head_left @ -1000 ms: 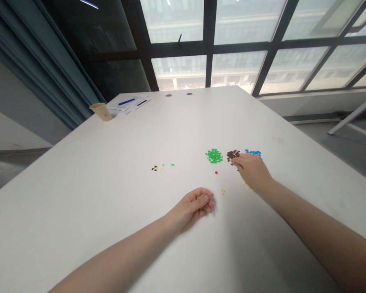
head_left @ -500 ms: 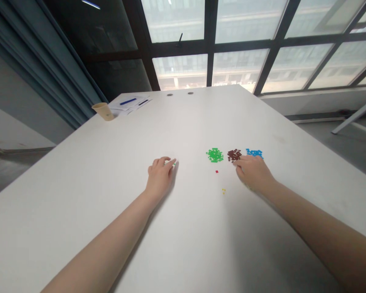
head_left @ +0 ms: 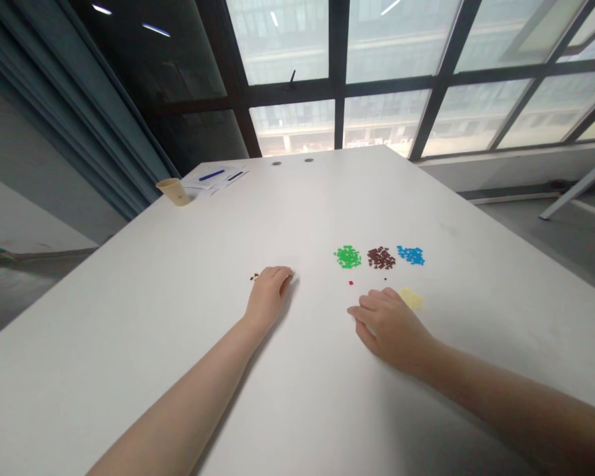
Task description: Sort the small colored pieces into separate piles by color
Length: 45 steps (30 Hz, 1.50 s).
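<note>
My left hand (head_left: 270, 291) rests on the white table with thumb and fingertips drawn together; whatever lies in the pinch is too small to tell. Just left of its knuckles are a few tiny dark and yellowish pieces (head_left: 254, 277). My right hand (head_left: 391, 327) lies low over the table, fingers curled and closed towards the thumb, index tip reaching left. Anything at its fingertips is hidden. Beyond it are piles of small green pieces (head_left: 348, 257), brown pieces (head_left: 381, 258) and blue pieces (head_left: 411, 255). A pale yellow pile (head_left: 411, 299) shows beside its knuckles.
One red piece (head_left: 351, 283) and a single brown piece (head_left: 385, 279) lie apart in front of the piles. A paper cup (head_left: 174, 192) and sheets of paper with a blue pen (head_left: 211, 175) are at the table's far left. Windows stand behind the table.
My right hand has moved from the brown pile towards me and left, uncovering the blue pile and a lone brown piece. My left hand has shifted slightly, and the green bit at its fingertips no longer shows.
</note>
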Motion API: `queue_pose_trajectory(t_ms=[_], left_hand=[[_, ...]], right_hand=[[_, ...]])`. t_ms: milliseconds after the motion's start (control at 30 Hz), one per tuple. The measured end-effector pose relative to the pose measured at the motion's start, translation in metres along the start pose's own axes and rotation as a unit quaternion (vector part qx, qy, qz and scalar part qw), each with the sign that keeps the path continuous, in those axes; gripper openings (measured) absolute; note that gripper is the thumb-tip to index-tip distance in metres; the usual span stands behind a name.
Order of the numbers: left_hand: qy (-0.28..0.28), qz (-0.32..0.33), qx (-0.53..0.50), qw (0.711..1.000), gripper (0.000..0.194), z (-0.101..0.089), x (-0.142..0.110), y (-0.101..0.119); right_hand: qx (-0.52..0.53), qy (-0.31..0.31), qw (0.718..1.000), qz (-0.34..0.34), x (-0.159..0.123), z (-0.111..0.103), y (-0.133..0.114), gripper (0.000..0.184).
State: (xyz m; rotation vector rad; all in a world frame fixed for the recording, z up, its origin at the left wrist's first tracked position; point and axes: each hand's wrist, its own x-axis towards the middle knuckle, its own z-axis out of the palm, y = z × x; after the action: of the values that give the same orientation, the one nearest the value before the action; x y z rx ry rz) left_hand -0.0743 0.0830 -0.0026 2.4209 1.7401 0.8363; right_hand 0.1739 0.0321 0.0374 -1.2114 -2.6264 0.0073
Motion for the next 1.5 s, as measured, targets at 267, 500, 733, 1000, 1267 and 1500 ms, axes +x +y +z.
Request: queue_pose_trajectory(t_ms=[267, 500, 733, 1000, 1267, 1500], left_hand=[[0.012, -0.072, -0.306, 0.949, 0.015, 0.004, -0.019, 0.051], [-0.007, -0.142, -0.399, 0.906, 0.008, 0.002, -0.03, 0.06], [-0.002, -0.115, -0.382, 0.917, 0.008, -0.003, -0.03, 0.062], [0.0, -0.079, -0.377, 0.923, 0.007, -0.002, -0.03, 0.062], [0.026, -0.016, -0.381, 0.924, 0.004, -0.007, -0.028, 0.068], [-0.001, -0.012, -0.397, 0.918, 0.008, -0.009, -0.029, 0.073]], right_hand=[[0.03, 0.008, 0.999, -0.034, -0.003, 0.015, -0.002, 0.016], [0.044, 0.014, 0.998, -0.039, -0.004, 0.017, -0.001, 0.016], [0.047, 0.018, 0.998, -0.044, -0.005, 0.016, -0.003, 0.016], [0.056, 0.052, 0.996, -0.053, -0.004, 0.016, -0.002, 0.014], [0.145, 0.177, 0.973, -0.032, 0.005, 0.005, -0.001, 0.015], [0.137, 0.155, 0.978, -0.002, 0.005, -0.001, -0.015, 0.018]])
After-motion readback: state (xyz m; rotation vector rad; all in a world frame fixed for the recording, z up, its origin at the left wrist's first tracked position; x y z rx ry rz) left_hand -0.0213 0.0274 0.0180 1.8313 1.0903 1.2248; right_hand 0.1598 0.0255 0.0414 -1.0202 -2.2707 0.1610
